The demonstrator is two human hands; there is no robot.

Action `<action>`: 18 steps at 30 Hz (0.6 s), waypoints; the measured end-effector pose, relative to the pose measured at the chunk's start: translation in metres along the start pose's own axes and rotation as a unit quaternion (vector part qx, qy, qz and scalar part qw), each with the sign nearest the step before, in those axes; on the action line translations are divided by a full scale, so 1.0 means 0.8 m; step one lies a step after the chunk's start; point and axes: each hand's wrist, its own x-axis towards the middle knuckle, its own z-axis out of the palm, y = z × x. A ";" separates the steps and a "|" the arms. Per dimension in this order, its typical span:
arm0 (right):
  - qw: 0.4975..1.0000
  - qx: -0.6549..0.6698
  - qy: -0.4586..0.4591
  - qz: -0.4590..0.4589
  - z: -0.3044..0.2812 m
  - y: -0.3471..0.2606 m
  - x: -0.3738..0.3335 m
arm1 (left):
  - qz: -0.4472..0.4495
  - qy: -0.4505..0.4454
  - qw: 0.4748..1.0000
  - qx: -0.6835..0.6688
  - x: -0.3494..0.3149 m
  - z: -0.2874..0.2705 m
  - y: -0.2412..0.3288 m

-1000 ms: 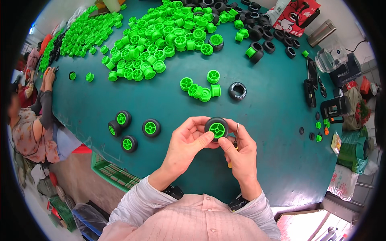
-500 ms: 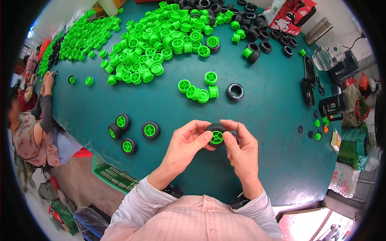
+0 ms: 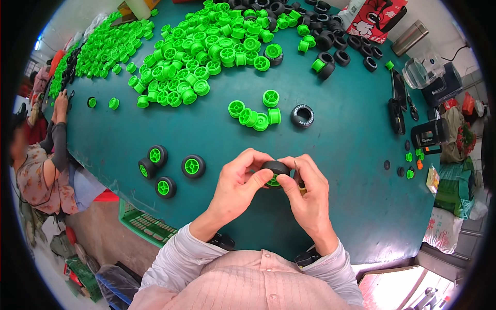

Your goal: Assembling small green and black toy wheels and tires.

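Note:
Between both hands, above the near part of the table, is a small toy wheel [image 3: 276, 168] with a black tyre around a green rim. My left hand [image 3: 238, 182] pinches its left side, thumb on the front. My right hand [image 3: 308, 194] is closed at its right side, thumb against the lower edge. A thin dark tool with a yellowish part [image 3: 302, 186] is also tucked in the right fingers; its kind is mostly hidden. Beyond the hands lie a loose black tyre [image 3: 302, 117] and several loose green rims [image 3: 261, 122]. Several fitted wheels [image 3: 194, 166] rest to the left.
A large heap of green rims [image 3: 194, 62] covers the far middle, with black tyres [image 3: 341, 57] at far right. A steel flask [image 3: 411, 37], a clear jug [image 3: 418, 75] and dark tools [image 3: 397, 103] stand or lie right. Another person's arm [image 3: 59, 134] rests at the left edge.
The wheel has tipped, so more tyre tread and less of the green rim shows. My right hand has shifted slightly left, and the thin tool in it has turned.

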 end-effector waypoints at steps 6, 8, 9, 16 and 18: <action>0.991 0.091 0.041 0.089 0.015 0.009 -0.017 | -0.008 0.056 0.995 -0.088 -0.004 0.016 -0.009; 0.990 0.092 0.032 0.100 0.011 0.014 -0.015 | -0.020 0.039 0.996 -0.076 -0.001 0.014 -0.008; 0.990 0.093 0.029 0.106 0.008 0.017 -0.014 | -0.041 0.012 0.998 -0.036 0.003 0.008 -0.005; 0.999 0.022 0.016 0.027 -0.007 0.004 -0.010 | -0.061 -0.070 0.990 -0.105 -0.004 -0.007 0.011; 0.996 -0.053 0.033 -0.058 -0.004 -0.004 -0.010 | -0.045 -0.070 0.985 -0.154 -0.005 -0.007 0.009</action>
